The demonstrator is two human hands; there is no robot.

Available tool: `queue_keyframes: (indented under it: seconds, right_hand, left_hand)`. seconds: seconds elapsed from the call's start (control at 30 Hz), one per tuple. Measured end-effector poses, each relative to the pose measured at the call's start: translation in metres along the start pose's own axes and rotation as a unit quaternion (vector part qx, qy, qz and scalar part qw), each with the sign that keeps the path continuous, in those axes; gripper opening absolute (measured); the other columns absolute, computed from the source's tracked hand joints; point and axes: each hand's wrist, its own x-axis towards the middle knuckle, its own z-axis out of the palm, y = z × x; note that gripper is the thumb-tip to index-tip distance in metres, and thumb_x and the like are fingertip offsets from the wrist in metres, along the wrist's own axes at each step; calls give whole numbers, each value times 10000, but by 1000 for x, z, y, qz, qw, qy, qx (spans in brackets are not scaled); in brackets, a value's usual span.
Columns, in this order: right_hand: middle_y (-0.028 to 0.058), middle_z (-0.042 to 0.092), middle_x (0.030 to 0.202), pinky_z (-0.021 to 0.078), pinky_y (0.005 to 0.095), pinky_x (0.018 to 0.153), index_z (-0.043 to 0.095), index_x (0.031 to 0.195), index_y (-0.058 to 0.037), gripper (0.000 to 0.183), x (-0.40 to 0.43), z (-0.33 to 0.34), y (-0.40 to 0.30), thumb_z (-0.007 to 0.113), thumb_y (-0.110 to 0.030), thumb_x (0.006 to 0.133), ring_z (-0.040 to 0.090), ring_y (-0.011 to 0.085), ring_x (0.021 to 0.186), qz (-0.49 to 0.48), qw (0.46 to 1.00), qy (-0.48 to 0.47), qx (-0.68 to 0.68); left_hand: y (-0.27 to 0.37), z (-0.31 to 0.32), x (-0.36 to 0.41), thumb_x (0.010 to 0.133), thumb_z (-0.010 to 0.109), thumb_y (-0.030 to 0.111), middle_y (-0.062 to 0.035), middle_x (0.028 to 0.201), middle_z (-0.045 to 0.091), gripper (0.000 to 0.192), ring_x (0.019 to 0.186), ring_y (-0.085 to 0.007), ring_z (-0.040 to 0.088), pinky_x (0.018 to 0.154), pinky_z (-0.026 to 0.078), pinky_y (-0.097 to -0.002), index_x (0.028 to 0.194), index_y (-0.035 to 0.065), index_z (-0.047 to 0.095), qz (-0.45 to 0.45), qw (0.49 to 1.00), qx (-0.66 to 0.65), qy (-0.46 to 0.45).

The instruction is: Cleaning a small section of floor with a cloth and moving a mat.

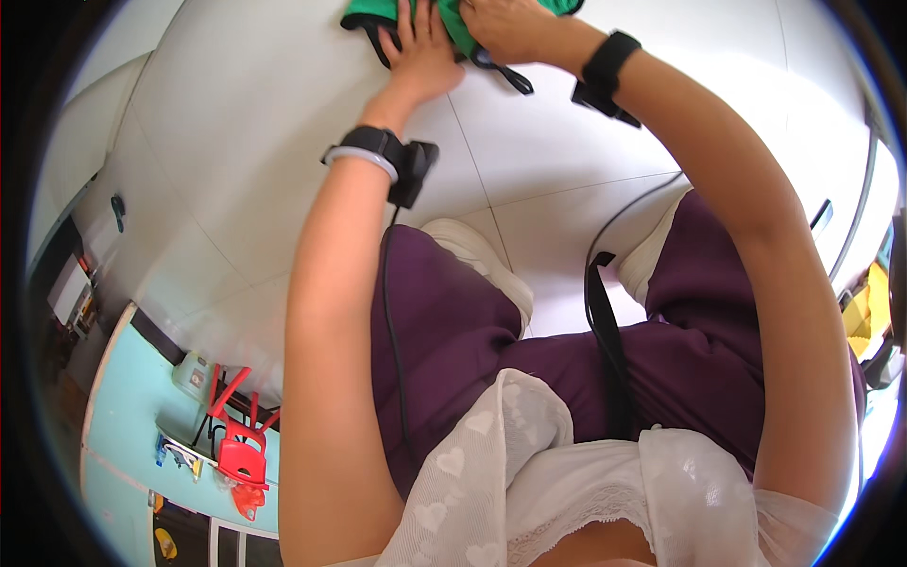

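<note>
At the top edge of the head view, a green cloth item (373, 8) with black trim lies on the pale tiled floor, partly cut off by the frame. My left hand (423, 60) rests flat on it with fingers spread. My right hand (504, 28) has its fingers curled at the green cloth, pinching a fold of it. A black strap loop (516, 79) sticks out from the cloth just below my right hand. Black wrist straps with small devices sit on both wrists, and a pale bangle (361, 157) circles the left one.
Black cables run from the wrists past my purple-clad knees (439, 312). At the lower left stand a red plastic chair (243, 453) and a translucent container (192, 375) by a light blue wall. A dark object (117, 212) lies on the floor at left; yellow items (868, 305) are at right.
</note>
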Motion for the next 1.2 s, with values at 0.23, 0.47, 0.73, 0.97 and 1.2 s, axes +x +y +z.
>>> queue_keyframes:
  seconds: [0.23,0.47,0.73,0.97,1.2]
  right_hand:
    - [339,305,1336,376,539,923,455,1153,159,583,-13,5,17,590,-223,733,292,426,1273,-33,999,-3,-33]
    - [215,360,1358,268,441,1029,548,1122,38,459,-113,18,-6,565,-102,685,250,278,1327,-175,983,-47,-5]
    - [16,499,973,376,336,736,673,722,-182,106,-216,24,45,716,-210,630,429,186,1030,-242,960,-107,90]
    - [5,519,794,396,327,702,652,668,-169,26,-278,45,82,639,-148,674,496,188,886,-115,964,-210,114]
    - [33,559,752,417,340,711,627,624,-108,18,-262,44,56,640,-109,636,544,213,822,-152,972,-153,94]
  left_hand:
    - [6,-35,6,696,643,211,-107,1446,204,703,1354,-300,123,1042,150,-525,1305,59,327,51,998,2,40]
    - [60,-58,-59,664,644,130,-76,1092,460,476,1049,-277,430,722,482,-376,1121,135,509,240,960,94,-113]
    - [185,2,-82,740,538,132,-72,1042,479,389,934,-248,479,571,496,-306,1126,178,542,385,914,-37,-125]
    - [267,28,-64,698,643,173,-67,1120,466,500,1001,-233,430,615,425,-305,1166,195,470,379,919,-39,-100]
    - [230,22,-68,742,539,130,-37,1046,499,334,992,-197,452,672,381,-303,1070,186,570,447,887,-69,-95]
